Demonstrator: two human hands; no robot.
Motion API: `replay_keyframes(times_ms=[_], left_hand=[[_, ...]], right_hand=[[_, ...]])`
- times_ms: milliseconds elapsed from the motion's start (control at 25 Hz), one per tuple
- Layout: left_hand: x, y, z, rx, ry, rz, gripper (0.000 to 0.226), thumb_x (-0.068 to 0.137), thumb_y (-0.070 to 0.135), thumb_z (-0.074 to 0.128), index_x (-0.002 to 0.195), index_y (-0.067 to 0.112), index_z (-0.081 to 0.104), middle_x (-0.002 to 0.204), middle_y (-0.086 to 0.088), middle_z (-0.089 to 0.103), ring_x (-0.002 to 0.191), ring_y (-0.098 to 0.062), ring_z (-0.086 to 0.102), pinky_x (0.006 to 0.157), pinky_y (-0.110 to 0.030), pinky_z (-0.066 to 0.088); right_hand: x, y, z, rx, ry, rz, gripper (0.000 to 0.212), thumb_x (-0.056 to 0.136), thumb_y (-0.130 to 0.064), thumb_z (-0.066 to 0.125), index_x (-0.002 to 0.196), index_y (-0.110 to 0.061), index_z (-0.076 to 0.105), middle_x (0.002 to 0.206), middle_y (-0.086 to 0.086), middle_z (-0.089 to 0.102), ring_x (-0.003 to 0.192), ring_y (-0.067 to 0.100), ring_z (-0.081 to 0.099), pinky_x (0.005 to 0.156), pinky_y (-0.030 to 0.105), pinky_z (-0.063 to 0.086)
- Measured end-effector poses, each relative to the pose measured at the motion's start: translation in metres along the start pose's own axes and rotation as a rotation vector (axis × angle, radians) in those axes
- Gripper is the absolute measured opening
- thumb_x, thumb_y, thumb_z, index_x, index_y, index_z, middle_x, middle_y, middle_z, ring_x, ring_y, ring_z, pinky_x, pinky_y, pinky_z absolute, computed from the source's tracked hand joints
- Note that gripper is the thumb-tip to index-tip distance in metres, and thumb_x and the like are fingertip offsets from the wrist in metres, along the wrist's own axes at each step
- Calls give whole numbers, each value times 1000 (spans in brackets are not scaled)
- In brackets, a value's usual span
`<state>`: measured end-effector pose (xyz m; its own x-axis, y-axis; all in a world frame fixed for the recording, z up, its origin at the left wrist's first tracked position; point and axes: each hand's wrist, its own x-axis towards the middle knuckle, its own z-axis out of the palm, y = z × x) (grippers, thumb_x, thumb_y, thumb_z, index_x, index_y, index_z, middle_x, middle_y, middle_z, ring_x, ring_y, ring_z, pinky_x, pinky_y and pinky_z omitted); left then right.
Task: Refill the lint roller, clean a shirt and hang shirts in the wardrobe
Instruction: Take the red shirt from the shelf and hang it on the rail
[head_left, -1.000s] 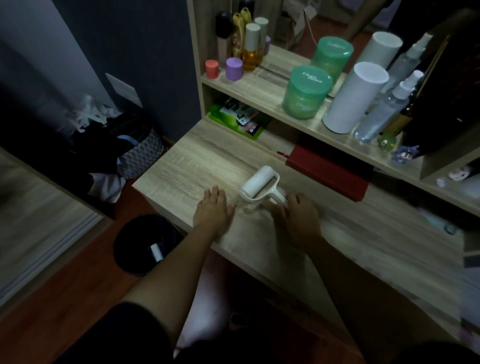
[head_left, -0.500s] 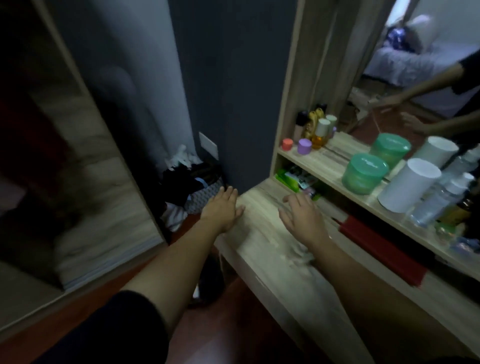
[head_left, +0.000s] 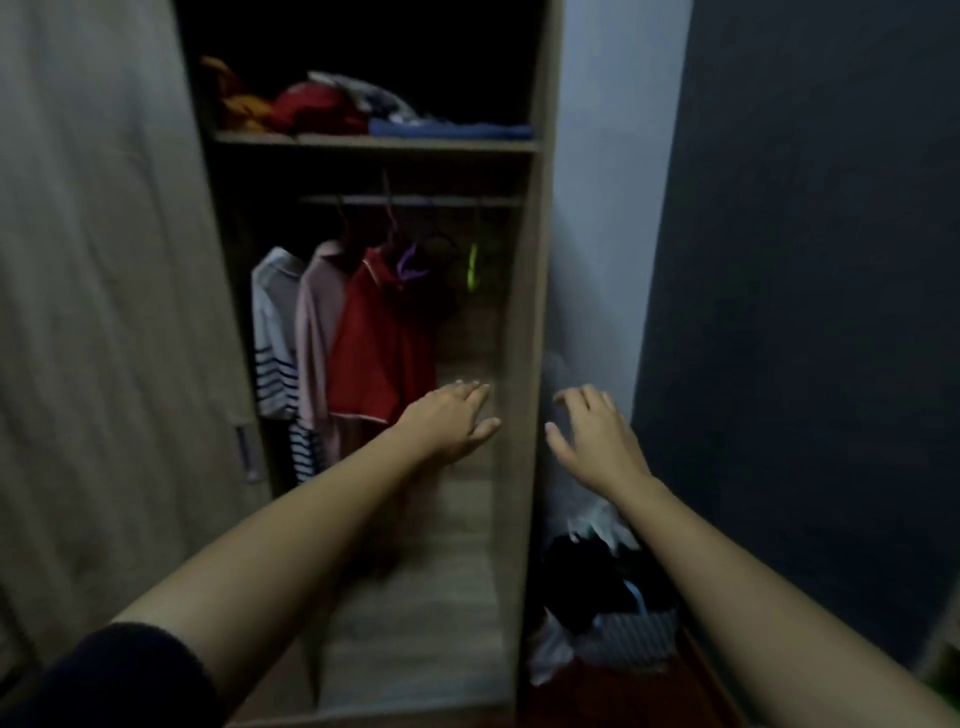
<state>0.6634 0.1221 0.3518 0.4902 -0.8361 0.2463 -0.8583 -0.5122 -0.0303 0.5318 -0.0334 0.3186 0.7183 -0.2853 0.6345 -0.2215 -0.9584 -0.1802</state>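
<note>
Wardrobe open. Three shirts hang on rail, touching, left to right: striped shirt, pink shirt, red shirt. Left hand outstretched before the interior, fingers straight, empty. Right hand beyond the side panel, fingers spread, empty. Laundry basket on floor, right of wardrobe

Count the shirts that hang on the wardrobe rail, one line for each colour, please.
Striped white shirt: 1
Pink shirt: 1
Red shirt: 1
Total: 3
</note>
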Motion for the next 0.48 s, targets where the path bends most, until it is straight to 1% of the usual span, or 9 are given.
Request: replay_keyframes(times_ms=[120,240,360,480], left_hand=[[14,-89,-41,77,35,-23,65,97,46,34,147,7,21,153,-15,27,140,-28,27,115,-38,24],[24,-166,-83,94,121,-49,64,97,45,36,147,7,22,153,-16,27,140,-29,28,114,-37,24],[40,-223,-117,146,200,-25,63,97,44,37,147,9,23,153,-14,27,140,-27,27,113,-34,23],[61,-262,-139,192,253,-10,64,96,47,35,148,12,20,155,-9,23,142,-24,23,113,-35,23]], right_hand=[[83,-52,18,2,43,-54,38,87,-31,53,119,-11,49,116,11,51,110,29,46,89,40,42],[160,-100,34,-25,65,-121,37,87,-32,52,119,-13,48,116,8,50,110,27,46,90,39,41],[223,-136,44,-46,119,-169,36,87,-33,51,118,-15,48,116,6,49,109,24,46,91,38,40],[270,-151,45,-126,157,-247,34,87,-33,50,117,-16,49,115,5,49,107,24,46,90,36,41]])
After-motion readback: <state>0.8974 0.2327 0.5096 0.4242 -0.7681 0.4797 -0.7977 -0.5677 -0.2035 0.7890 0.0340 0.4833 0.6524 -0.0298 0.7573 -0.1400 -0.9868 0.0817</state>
